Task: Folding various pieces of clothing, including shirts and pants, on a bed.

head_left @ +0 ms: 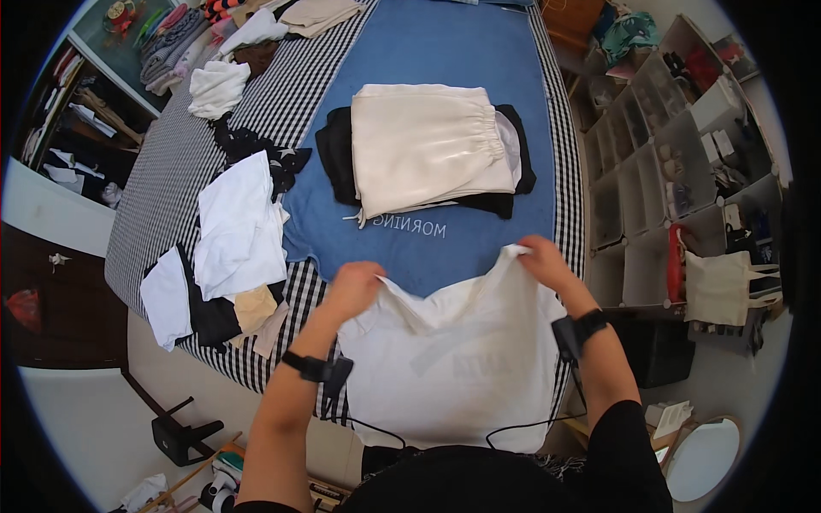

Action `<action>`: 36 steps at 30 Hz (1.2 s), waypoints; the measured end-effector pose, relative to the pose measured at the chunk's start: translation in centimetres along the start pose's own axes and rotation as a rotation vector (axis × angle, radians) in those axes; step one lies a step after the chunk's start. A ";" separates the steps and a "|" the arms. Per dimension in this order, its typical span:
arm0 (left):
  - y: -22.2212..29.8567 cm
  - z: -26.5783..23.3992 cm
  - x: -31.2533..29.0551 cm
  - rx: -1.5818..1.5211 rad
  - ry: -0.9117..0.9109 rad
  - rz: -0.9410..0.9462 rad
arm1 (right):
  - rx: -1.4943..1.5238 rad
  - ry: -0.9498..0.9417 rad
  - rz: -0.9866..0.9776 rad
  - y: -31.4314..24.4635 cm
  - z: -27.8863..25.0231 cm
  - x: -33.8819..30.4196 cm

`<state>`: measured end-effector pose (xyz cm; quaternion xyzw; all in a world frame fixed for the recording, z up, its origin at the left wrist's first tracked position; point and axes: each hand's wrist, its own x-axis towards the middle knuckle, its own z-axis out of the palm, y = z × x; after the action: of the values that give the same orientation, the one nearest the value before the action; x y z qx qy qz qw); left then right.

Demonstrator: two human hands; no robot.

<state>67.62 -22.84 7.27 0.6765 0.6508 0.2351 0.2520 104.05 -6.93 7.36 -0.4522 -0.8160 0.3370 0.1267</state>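
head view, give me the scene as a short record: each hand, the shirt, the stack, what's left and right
left hand: grips white shirt, upper edge, left side
right hand: grips same edge, right side
shirt: spread between hands, edge sagging
stack: cream pants over black clothes, on blue blanket
left: white clothes on checkered bedspread
right: shelves, cream tote bag

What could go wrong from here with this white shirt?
The white shirt reaches past the near edge of the bed, so it might slip if the left hand or right hand lets go. The black cables cross its lower part and could snag. The folded stack lies just ahead; a wide swing might disturb it.
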 end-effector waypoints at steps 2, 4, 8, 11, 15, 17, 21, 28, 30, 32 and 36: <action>-1.7 -2.6 -0.4 -0.003 0.228 -0.106 | 0.070 0.057 0.087 -0.5 -1.5 -0.5; -2.2 -3.4 -0.3 -0.006 0.115 -0.223 | 0.131 0.129 0.178 0.2 -1.6 -1.0; -4.4 -1.6 -0.1 0.120 -0.003 -0.337 | -0.177 0.201 0.060 1.7 0.3 -0.3; -4.9 -1.0 -0.2 -0.057 -0.035 -0.394 | -0.166 0.307 0.082 3.9 0.8 -1.0; -5.6 -1.3 -3.4 -0.435 0.001 -0.513 | 0.054 0.304 0.247 7.1 0.3 -4.4; -5.3 -1.9 -5.3 -0.485 -0.036 -0.465 | 0.014 0.286 0.153 10.5 1.4 -7.5; -4.3 -2.2 -6.9 -0.255 -0.028 -0.377 | 0.033 0.206 0.337 7.8 0.8 -9.3; 0.5 -3.5 -6.4 0.204 0.265 -0.497 | 0.231 0.592 0.484 7.0 -1.6 -11.8; -1.0 -2.8 -7.0 0.191 0.281 -0.536 | 0.092 0.456 0.550 7.8 -1.1 -12.6; -5.3 -0.5 -8.6 -0.038 0.374 -0.519 | 0.090 0.388 0.574 9.3 0.4 -12.8; -6.2 1.5 -10.4 -0.483 0.325 -0.646 | 0.736 0.313 0.438 9.0 1.9 -13.7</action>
<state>63.39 -33.11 2.19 0.3140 0.7866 0.3931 0.3580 116.63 -15.81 1.29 -0.5843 -0.4982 0.5512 0.3264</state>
